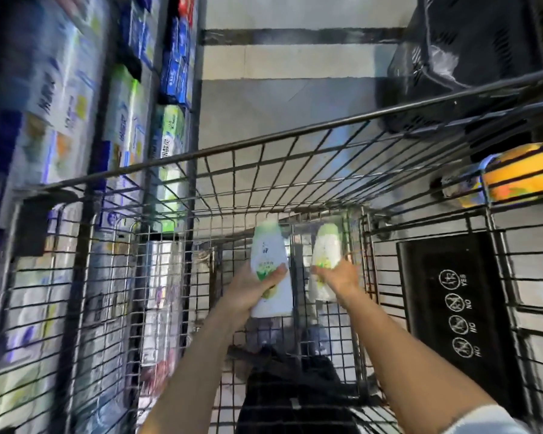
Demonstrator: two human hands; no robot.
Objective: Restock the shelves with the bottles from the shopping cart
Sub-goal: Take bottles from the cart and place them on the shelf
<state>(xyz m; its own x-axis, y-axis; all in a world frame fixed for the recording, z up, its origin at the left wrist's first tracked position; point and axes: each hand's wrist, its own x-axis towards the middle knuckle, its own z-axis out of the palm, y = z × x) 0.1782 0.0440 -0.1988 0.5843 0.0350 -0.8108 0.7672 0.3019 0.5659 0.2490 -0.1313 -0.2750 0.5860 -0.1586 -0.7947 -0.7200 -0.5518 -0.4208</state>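
Both my arms reach down into the wire shopping cart (264, 148). My left hand (251, 286) grips a white bottle with a green cap and green label (268, 255), fingers curled round its lower body. My right hand (342, 278) grips a second white bottle with a green cap (325, 245), a little to the right of the first. Both bottles point cap-first away from me, near the cart's bottom. The frame is blurred by motion.
Shelves (85, 98) packed with blue, white and green packages run along the left, close to the cart's side. A black child-seat flap with warning signs (452, 308) hangs at the cart's right. A dark basket (461, 57) and a yellow package (521, 173) lie beyond, on the right.
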